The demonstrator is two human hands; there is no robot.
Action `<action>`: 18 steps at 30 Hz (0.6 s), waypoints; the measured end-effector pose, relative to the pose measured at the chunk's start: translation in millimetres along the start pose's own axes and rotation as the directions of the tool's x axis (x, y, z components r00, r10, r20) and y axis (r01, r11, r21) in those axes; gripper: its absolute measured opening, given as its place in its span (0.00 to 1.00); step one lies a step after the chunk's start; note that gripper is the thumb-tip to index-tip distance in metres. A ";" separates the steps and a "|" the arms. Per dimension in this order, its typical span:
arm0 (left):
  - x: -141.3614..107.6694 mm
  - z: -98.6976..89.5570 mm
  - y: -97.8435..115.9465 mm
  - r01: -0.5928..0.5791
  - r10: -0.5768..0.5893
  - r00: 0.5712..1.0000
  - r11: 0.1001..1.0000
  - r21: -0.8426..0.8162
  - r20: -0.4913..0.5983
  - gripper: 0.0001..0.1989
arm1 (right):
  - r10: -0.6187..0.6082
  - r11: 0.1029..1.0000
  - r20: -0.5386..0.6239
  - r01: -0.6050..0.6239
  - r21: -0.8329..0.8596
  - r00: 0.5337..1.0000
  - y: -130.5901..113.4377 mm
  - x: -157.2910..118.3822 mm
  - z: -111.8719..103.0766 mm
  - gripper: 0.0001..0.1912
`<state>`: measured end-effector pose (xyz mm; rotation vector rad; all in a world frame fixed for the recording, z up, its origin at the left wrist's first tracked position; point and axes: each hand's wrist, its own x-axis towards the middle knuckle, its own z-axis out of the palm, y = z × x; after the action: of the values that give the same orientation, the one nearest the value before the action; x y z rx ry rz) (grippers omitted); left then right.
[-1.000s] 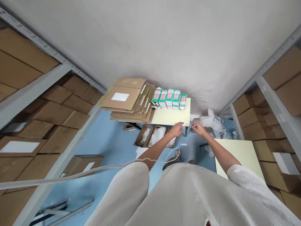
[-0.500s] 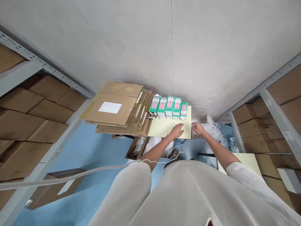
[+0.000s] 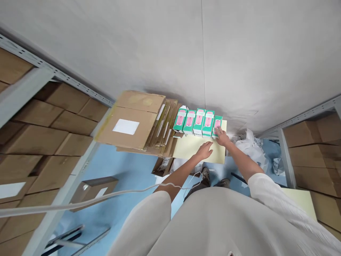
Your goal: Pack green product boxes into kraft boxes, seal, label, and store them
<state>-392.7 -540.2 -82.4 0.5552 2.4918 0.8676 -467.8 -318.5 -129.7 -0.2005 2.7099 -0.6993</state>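
Against the wall, a row of several green, pink and white boxes (image 3: pixel 199 121) stands on a cream-coloured board (image 3: pixel 183 147). My right hand (image 3: pixel 222 137) reaches over the near end of the rightmost, smaller box (image 3: pixel 217 122). Its fingers are spread and touch the pink face; the box stays in line with the others. My left hand (image 3: pixel 205 150) hovers over or rests on the board in front of the row, fingers stretched out and nothing in it.
Flattened cardboard cartons (image 3: pixel 133 122) are stacked left of the boxes. Shelves of brown cartons (image 3: pixel 44 115) flank both sides. White plastic bags (image 3: pixel 249 147) lie to the right, an open carton (image 3: pixel 161 166) sits below the board, and a white cable (image 3: pixel 106 197) crosses in front of me.
My right hand has moved from beside the board's right edge onto the rightmost box. My left hand stays over the board. The view has shifted slightly.
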 end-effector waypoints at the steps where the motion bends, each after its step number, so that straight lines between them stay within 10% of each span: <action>1: 0.0 -0.1 -2.2 0.005 -0.005 1.000 1.000 0.004 0.003 0.29 | -0.018 1.000 0.005 0.018 0.008 1.000 1.7 3.9 3.1 0.44; 18: 29.0 21.9 -3.0 0.065 -0.061 0.997 0.995 -0.081 0.045 0.28 | -0.034 0.999 0.050 0.036 -0.041 0.998 -12.5 -100.2 8.6 0.41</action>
<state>-405.8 -517.4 -107.7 0.4605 2.4097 0.9196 -370.6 -311.6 -102.2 -0.2720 2.6817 -0.6397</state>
